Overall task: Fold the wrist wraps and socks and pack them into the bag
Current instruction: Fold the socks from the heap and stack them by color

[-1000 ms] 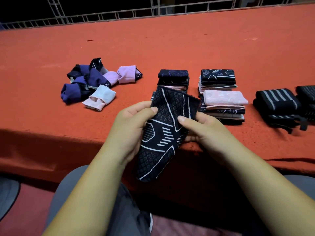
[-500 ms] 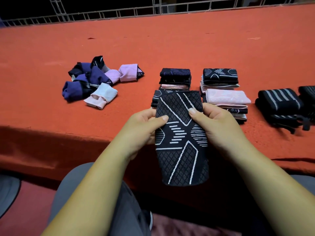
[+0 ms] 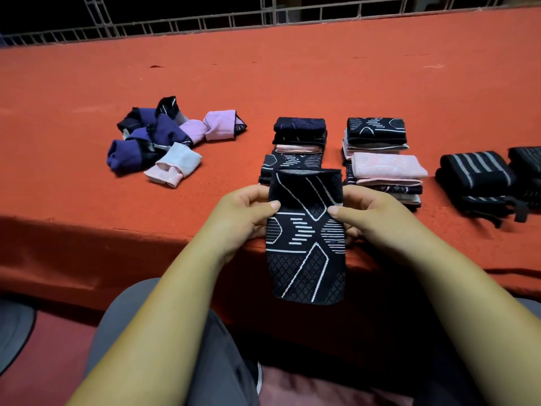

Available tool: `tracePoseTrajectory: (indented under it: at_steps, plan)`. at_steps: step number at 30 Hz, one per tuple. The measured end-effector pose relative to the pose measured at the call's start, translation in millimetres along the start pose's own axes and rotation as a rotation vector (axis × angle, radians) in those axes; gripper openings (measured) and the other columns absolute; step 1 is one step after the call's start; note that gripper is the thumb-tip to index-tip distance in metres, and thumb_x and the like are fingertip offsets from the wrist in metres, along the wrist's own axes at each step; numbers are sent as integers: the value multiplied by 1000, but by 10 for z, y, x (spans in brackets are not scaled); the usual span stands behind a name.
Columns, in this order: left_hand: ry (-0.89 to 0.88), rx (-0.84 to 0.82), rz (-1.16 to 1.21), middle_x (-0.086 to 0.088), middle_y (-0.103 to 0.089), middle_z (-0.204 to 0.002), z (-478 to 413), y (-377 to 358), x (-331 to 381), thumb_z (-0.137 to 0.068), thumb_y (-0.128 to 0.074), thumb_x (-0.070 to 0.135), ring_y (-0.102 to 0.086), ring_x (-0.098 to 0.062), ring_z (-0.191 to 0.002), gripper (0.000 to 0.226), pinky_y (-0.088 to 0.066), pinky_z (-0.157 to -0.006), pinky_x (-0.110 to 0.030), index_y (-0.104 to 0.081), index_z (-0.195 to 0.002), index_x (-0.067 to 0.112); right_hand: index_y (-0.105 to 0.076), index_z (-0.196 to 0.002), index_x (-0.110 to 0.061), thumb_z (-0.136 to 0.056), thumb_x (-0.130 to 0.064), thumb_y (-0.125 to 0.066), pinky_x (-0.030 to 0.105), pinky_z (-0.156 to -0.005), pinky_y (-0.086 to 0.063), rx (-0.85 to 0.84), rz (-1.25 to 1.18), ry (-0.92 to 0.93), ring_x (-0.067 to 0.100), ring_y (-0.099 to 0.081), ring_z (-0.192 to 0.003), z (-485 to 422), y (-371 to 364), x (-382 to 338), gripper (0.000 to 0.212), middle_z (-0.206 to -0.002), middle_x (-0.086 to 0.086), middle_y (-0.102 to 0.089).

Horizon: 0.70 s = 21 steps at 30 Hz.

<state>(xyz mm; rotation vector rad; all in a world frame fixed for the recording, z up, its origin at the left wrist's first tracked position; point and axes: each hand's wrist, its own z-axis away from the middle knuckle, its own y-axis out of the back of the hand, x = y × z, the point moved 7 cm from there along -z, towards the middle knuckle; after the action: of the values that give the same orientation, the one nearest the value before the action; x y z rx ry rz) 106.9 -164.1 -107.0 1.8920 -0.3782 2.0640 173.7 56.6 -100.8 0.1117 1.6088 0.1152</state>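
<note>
A black wrist wrap [image 3: 306,247] with white line patterns hangs upright in front of the table edge. My left hand [image 3: 243,215] pinches its left side and my right hand [image 3: 371,218] pinches its right side, thumbs on the front. Behind it lie two rows of folded wraps: a left stack [image 3: 298,136] and a right stack [image 3: 380,159] with a pink one on top. A loose pile of folded socks [image 3: 164,139], purple, lilac and pale, sits at the left. No bag is in view.
The table is covered with an orange cloth [image 3: 292,77]. Black striped rolled wraps [image 3: 477,177] lie at the right edge. A metal railing [image 3: 263,22] runs along the far side. My grey-trousered legs are below the table edge.
The wrap has turned from tilted to upright and been straightened between both hands. Both hands have shifted to its two sides, higher and closer to the stacks.
</note>
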Motion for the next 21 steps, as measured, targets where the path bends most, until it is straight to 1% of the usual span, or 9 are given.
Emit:
tracePoseTrajectory:
  at_steps: [4,7,10,12,13,16,18,20,21]
  plan:
    - [-20,-20,7,-9,-74,-106,-11,13,4,-100,-64,-1,-73,-21,-95,23,-63,-85,-35,-77,-107,17,-79,-118,-19,-101,2,-60,30,-62,-51,-35,-87,-3,30,-35,-70,-4,-5,11,33,-78,8,-61]
    - [-20,-14,40,-6,-77,-99,10,0,24,-93,-65,-11,-74,-16,-85,26,-61,-72,-25,-76,-99,12,-82,-110,-11,-94,10,-57,21,-54,-47,1,-136,-31,19,-45,-59,30,-5,-19,37,-71,10,-61]
    - [-7,-11,47,-3,-76,-82,35,-27,44,-93,-54,-16,-73,-11,-73,27,-58,-67,-20,-72,-98,4,-82,-101,-6,-92,13,-47,16,-50,-43,38,-94,-79,11,-50,-53,64,10,-28,41,-66,9,-65]
    - [9,-6,43,-1,-65,-67,48,-34,40,-94,-46,-16,-63,-10,-63,30,-58,-65,-20,-70,-96,2,-81,-98,-1,-91,12,-41,14,-49,-43,39,-101,-105,8,-53,-51,67,5,-24,43,-63,6,-68]
    - [13,1,48,-3,-61,-65,42,-25,32,-94,-43,-15,-58,-13,-63,31,-58,-65,-22,-69,-92,2,-81,-97,0,-91,10,-41,14,-53,-46,28,-122,-110,9,-59,-56,61,-10,-29,42,-69,9,-73]
    - [6,13,100,-12,-75,-83,36,-30,43,-95,-41,-11,-68,-21,-75,30,-61,-69,-29,-66,-87,3,-81,-97,-5,-91,-12,-61,24,-73,-55,-26,-139,-96,17,-70,-82,44,-43,-4,22,-94,12,-79]
    - [-3,-21,148,-17,-75,-101,33,-76,48,-99,-49,-5,-72,-23,-82,21,-61,-73,-32,-65,-93,7,-78,-98,-11,-92,-26,-79,28,-77,-48,-30,53,-44,13,-63,-82,46,-9,11,16,-90,1,-75]
    - [-9,-45,89,-14,-73,-107,20,-71,5,-99,-66,5,-74,-22,-88,8,-62,-81,-35,-64,-105,10,-75,-94,-17,-89,-23,-85,28,-76,-46,10,209,39,9,-59,-76,42,16,-15,12,-83,-6,-72]
    - [-3,-57,11,-14,-75,-111,8,-57,-29,-97,-74,9,-75,-22,-95,19,-61,-87,-37,-64,-112,9,-73,-92,-19,-87,-18,-86,29,-74,-46,21,214,60,10,-59,-73,43,5,-25,13,-80,-7,-70]
